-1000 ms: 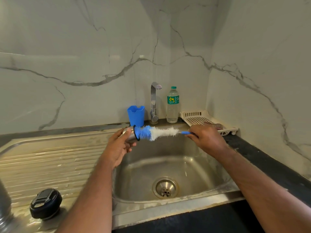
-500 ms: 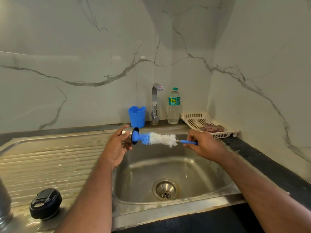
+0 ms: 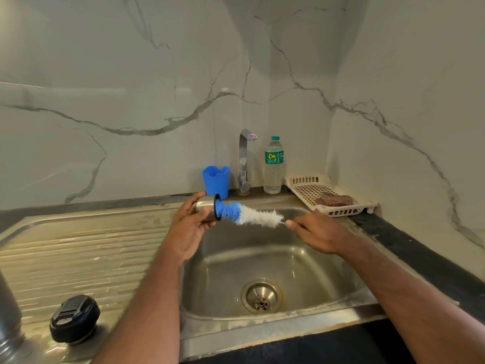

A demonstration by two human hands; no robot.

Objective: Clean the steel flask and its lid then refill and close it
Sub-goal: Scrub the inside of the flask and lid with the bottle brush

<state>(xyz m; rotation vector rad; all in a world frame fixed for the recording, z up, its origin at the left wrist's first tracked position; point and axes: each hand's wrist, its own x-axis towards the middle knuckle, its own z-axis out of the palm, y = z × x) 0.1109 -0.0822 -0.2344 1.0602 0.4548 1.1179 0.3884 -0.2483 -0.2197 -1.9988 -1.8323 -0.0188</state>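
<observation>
My left hand (image 3: 189, 232) grips a small steel cap (image 3: 206, 206) with a blue rim, held sideways over the sink's left edge. A bottle brush (image 3: 257, 218) with blue and white bristles has its blue tip in the cap's mouth. My right hand (image 3: 317, 233) pinches the brush's handle just behind the white bristles, and the handle is hidden in the fingers. The steel flask (image 3: 9, 324) stands at the frame's left edge, cut off. A black inner lid (image 3: 74, 319) lies on the drainboard near it.
The steel sink (image 3: 341, 292) lies below both hands, with the tap (image 3: 245, 161) behind. A blue cup (image 3: 215, 181) and a water bottle (image 3: 273, 166) flank the tap. A cream rack (image 3: 309, 183) holding a scrub pad (image 3: 333, 199) sits at the back right. The ribbed drainboard (image 3: 78, 253) spreads left.
Both hands dropped a little over the sink. My right hand now sits close behind the bristles, and the blue handle no longer shows. The brush tip stays in the cap.
</observation>
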